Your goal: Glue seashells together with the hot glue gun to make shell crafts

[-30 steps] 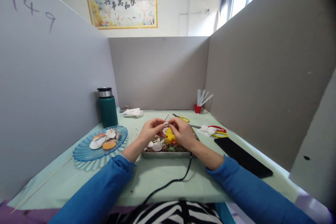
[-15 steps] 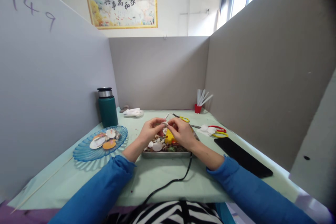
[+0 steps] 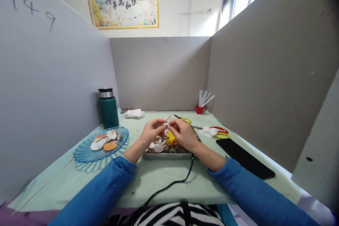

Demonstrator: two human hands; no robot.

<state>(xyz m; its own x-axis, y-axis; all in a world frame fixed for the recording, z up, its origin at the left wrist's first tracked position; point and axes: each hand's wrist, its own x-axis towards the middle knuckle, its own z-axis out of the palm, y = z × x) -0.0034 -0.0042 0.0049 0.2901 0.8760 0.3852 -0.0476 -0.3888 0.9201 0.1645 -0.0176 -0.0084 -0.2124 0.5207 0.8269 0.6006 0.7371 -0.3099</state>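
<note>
My left hand (image 3: 153, 130) and my right hand (image 3: 183, 133) meet above a metal tray (image 3: 168, 156). Both pinch a small white shell (image 3: 166, 124) between thumb and fingertips, and the fingers cover part of it. Below them the tray holds shells, among them a round white shell (image 3: 159, 148), and a yellow object (image 3: 171, 137) partly hidden by my right hand. A slim white stick (image 3: 168, 117) shows just behind my fingertips.
On the left stand a blue scalloped plate (image 3: 82, 153) of shells and a green bottle (image 3: 108, 113). Yellow-handled scissors (image 3: 186, 120), red-and-yellow handles (image 3: 222, 134), a black slab (image 3: 245, 159) and a red cup (image 3: 199, 109) of white sticks lie right. A black cable (image 3: 172, 183) crosses the front.
The white shell has turned slightly between my fingertips. Both hands stay in nearly the same place, and nothing else has visibly moved.
</note>
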